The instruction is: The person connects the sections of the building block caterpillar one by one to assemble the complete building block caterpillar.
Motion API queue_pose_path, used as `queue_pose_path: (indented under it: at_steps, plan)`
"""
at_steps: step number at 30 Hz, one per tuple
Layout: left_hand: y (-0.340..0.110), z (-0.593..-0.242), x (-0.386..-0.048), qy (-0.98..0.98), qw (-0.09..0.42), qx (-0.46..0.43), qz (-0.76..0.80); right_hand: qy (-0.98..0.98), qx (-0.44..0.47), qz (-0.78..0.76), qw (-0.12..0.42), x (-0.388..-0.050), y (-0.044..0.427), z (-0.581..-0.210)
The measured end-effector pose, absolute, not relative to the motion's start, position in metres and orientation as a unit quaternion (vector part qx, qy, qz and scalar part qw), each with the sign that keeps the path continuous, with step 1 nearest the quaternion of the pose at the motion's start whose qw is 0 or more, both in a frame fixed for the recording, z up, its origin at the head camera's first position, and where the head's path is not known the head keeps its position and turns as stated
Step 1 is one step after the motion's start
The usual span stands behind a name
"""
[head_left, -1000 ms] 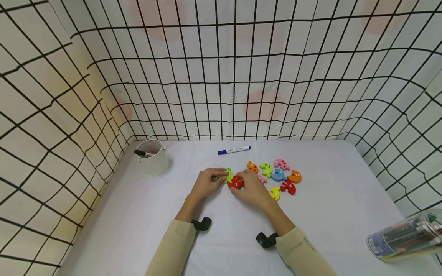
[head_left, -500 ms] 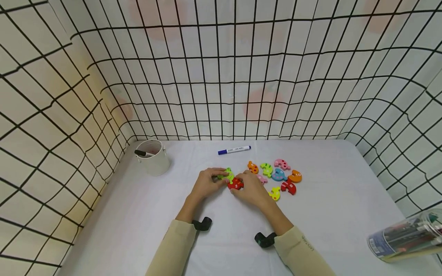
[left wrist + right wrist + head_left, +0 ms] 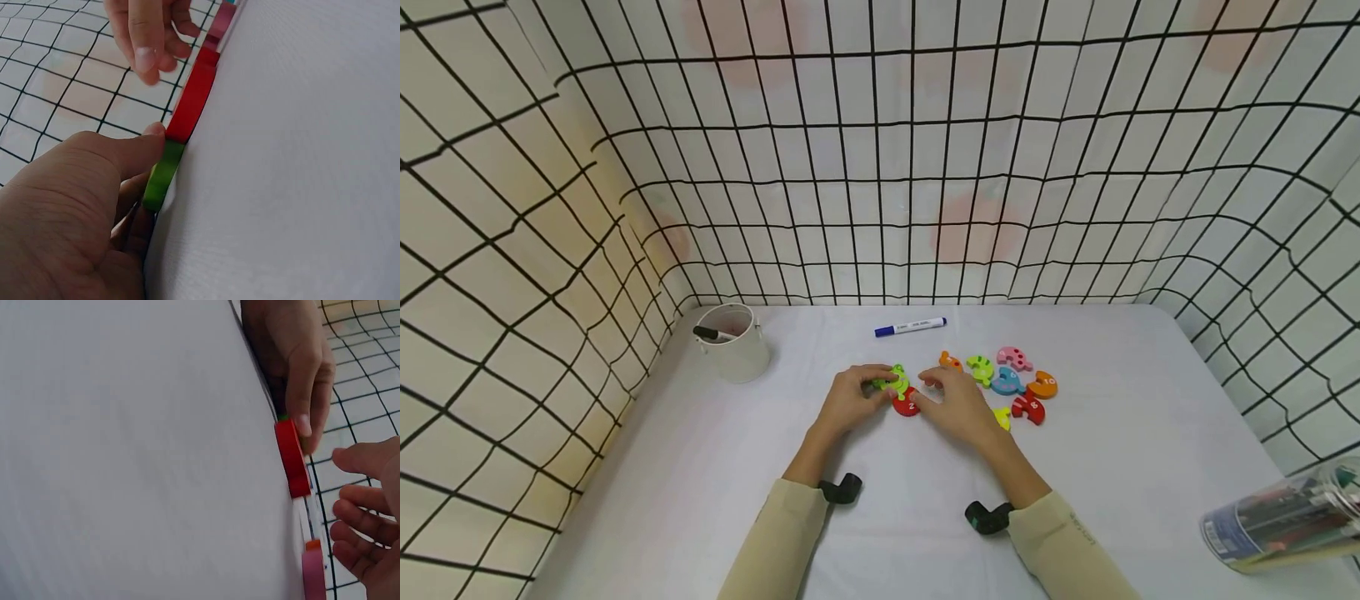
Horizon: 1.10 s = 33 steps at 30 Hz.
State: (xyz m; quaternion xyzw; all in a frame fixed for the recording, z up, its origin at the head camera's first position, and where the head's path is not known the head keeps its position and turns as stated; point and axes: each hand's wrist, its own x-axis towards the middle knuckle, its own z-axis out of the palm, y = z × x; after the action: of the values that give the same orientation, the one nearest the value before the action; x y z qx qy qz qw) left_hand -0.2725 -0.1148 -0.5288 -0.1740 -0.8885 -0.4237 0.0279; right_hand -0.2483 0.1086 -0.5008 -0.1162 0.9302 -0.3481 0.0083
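On the white tabletop, my left hand [image 3: 848, 400] grips a green frog-shaped puzzle piece [image 3: 898, 382], thumb at its near edge and fingers behind it. Against that piece sits a red puzzle piece [image 3: 905, 405] marked 2; in the left wrist view the red piece [image 3: 194, 103] meets the green piece [image 3: 164, 176] edge to edge. My right hand [image 3: 957, 403] is just right of the red piece, and in the right wrist view this hand [image 3: 375, 509] is apart from it, fingers loosely bent and holding nothing. It covers part of the pieces behind it.
Several coloured animal pieces lie to the right, among them a blue one [image 3: 1007, 381], a red one [image 3: 1028, 408] marked 8 and an orange one [image 3: 1042, 384]. A marker [image 3: 911, 327] lies behind. A white bucket [image 3: 735, 354] stands left; a clear pen jar [image 3: 1273, 521] lies right.
My right hand has let go of the red piece marked 2 and moved slightly right, its thumb and fingers parted. My left hand stays on the green piece.
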Motion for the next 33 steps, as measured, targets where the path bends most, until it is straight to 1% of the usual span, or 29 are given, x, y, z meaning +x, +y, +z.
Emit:
queue_pose_path:
  at_steps: [4, 9, 12, 19, 24, 30, 33]
  plan:
    - [-0.114, -0.528, -0.272, -0.89, 0.023, -0.169, -0.424, 0.932, -0.103, -0.346, -0.017, -0.255, 0.123, -0.496]
    - [-0.114, -0.526, -0.272, -0.89, 0.013, -0.164, -0.424, 0.938, -0.093, -0.335, -0.016, -0.267, 0.14, -0.493]
    - [-0.113, -0.527, -0.273, -0.892, 0.009, -0.168, -0.42, 0.94, -0.088, -0.329, -0.007, -0.273, 0.148, -0.493]
    - [-0.109, -0.531, -0.271, -0.913, -0.017, -0.178, -0.368, 0.947, -0.085, -0.308, 0.041, -0.284, 0.156, -0.5]
    - [-0.108, -0.531, -0.27, -0.919, -0.018, -0.178, -0.35, 0.947, -0.083, -0.306, 0.06, -0.288, 0.156, -0.504]
    - [-0.112, -0.527, -0.268, -0.922, -0.036, -0.179, -0.342, 0.947, -0.083, -0.306, 0.056, -0.29, 0.154, -0.506]
    - [-0.116, -0.526, -0.268, -0.92, -0.035, -0.187, -0.344, 0.946, -0.081, -0.309, 0.047, -0.29, 0.153, -0.506]
